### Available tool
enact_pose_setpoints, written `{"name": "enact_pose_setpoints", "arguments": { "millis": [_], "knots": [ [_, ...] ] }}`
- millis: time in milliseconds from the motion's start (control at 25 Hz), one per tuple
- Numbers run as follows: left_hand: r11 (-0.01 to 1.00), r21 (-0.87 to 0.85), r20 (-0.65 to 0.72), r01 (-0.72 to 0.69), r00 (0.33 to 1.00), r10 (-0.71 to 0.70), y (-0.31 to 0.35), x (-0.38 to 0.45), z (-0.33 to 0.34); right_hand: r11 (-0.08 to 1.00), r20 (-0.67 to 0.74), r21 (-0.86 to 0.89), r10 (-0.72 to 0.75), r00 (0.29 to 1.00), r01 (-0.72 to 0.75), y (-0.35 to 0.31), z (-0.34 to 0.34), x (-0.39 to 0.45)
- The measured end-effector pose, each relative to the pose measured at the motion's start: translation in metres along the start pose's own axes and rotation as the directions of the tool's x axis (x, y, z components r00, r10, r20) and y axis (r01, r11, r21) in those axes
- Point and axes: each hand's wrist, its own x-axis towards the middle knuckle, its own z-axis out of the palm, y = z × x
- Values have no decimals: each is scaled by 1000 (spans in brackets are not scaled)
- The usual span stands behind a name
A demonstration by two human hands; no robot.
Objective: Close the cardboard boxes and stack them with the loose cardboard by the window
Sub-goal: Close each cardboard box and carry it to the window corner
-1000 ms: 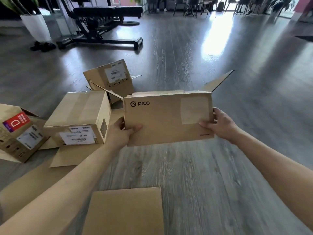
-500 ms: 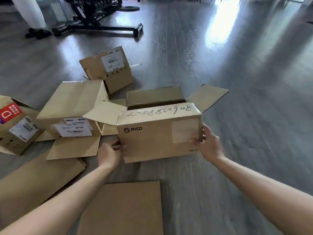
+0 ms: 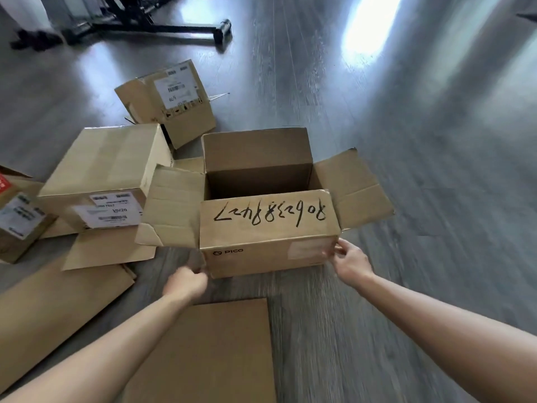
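Grey wood-plank floor [image 3: 406,170], sunlit patch

A black metal equipment frame [image 3: 162,26] stands at the far left, dark shoes [image 3: 32,39] beside it.

**Both arms stretched forward, hands at the box's near corners**

Two bare forearms reach away from the body, converging ahead. The left hand [image 3: 186,282] is curled, knuckles up, its fingers [image 3: 200,270] tucked against the lower left corner of the PICO box [image 3: 261,257]. The right hand [image 3: 350,261] sits a little higher, wrist bent slightly, its fingertips [image 3: 334,250] pinching the right near edge of that box. Both sleeveless arms enter from the bottom corners.
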Motion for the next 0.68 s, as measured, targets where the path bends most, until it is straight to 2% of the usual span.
{"name": "enact_pose_setpoints", "arguments": {
  "millis": [80,120,160,200,280,320,360,400,480,560,600,680],
  "knots": [
    [950,292,-7,-113,993,120,5,-14,-6,941,-37,-340,-6,999,-7,-2,-4,-9],
    [914,343,-40,-214,969,242,9,-20,-10,878,-89,-477,-100,991,46,-4,-8,-13],
    [875,346,-89,-337,917,388,14,-26,-15,816,-122,-557,-262,957,152,-7,-13,-17],
    [820,330,-150,-467,832,534,20,-31,-21,747,-131,-598,-447,885,289,-13,-18,-20],
    [673,307,-291,-673,607,740,36,-35,-32,601,-144,-626,-715,684,497,-29,-29,-21],
    [622,316,-343,-716,525,779,44,-33,-37,541,-156,-638,-788,595,548,-38,-33,-18],
    [619,341,-369,-707,505,780,51,-31,-42,500,-154,-657,-822,549,564,-48,-36,-14],
    [651,380,-362,-657,542,758,56,-27,-44,485,-134,-683,-818,560,545,-57,-36,-9],
    [716,485,-288,-502,682,673,59,-18,-42,507,-66,-737,-712,699,447,-65,-34,3],
    [744,530,-183,-408,801,570,56,-10,-34,552,-28,-757,-562,826,350,-61,-31,13],
    [759,525,-140,-386,840,524,55,-8,-29,581,-20,-749,-501,865,319,-58,-30,17],
    [786,487,-90,-381,873,479,51,-6,-23,636,6,-710,-424,906,302,-56,-28,23]
  ]
}}
